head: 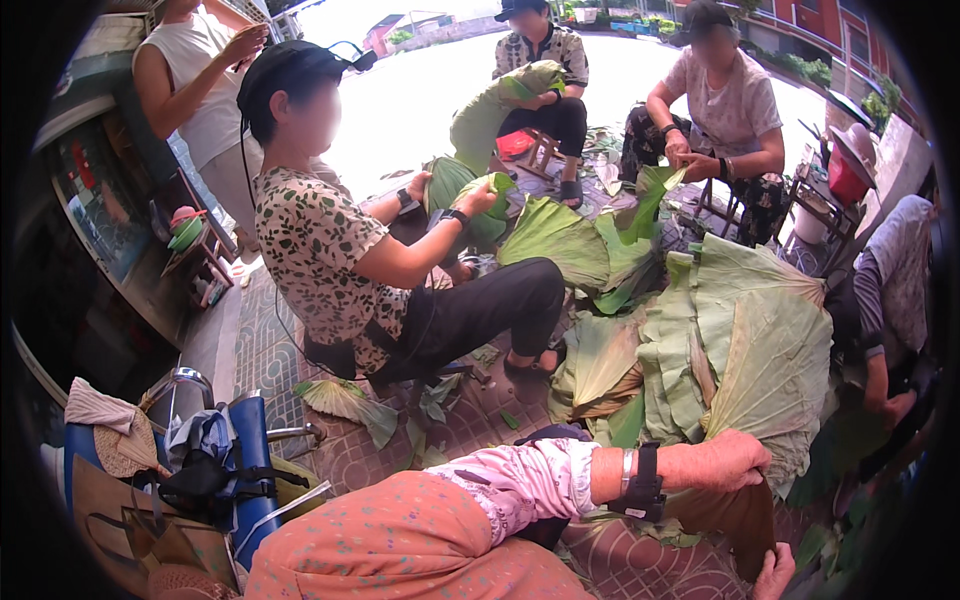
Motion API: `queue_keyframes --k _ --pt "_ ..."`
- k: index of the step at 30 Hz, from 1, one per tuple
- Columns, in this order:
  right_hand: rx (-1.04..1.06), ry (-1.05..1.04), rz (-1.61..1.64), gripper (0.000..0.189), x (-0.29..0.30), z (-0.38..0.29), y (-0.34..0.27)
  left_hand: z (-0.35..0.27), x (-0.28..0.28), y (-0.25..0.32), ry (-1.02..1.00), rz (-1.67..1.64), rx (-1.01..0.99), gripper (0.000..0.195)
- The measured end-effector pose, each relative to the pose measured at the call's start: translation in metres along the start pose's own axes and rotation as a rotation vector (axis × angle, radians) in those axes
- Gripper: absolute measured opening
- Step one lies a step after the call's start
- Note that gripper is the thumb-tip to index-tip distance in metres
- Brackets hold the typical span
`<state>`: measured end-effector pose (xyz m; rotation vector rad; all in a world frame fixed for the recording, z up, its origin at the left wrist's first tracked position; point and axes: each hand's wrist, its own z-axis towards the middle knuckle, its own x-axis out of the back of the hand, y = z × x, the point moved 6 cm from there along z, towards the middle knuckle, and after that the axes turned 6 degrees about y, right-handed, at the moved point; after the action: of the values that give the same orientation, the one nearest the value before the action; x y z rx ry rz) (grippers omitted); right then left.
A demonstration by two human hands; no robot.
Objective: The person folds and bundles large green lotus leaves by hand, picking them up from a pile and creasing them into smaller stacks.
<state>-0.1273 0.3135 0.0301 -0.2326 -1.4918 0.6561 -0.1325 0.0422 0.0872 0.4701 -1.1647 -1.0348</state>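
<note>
A dried brown lotus leaf hangs between my hands. My left hand, with a metal bracelet and a black strap device on the wrist, is closed on its upper edge. My right hand grips the lower end near the bottom of the view, and part of that hand is cut off. Just beyond my left hand lies a stack of large, pale green lotus leaves, folded in fans. Beside the stack are yellowing, brown-edged leaves. My sleeve and orange flowered clothing fill the lower left.
A seated person handles green leaves close by. Two more seated people also hold leaves, and another person sits at the right edge. Someone stands at upper left. A blue chair holds bags. Leaf scraps litter the paving.
</note>
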Motion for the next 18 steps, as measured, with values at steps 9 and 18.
queue_keyframes --k 9,18 --pt "0.122 0.095 0.226 0.044 -0.018 -0.004 -0.072 -0.008 -0.030 0.012 -0.234 0.092 -0.056 0.015" --pt "0.190 0.088 0.318 0.021 -0.021 -0.010 -0.085 -0.007 -0.052 0.023 -0.380 0.076 -0.084 0.016"
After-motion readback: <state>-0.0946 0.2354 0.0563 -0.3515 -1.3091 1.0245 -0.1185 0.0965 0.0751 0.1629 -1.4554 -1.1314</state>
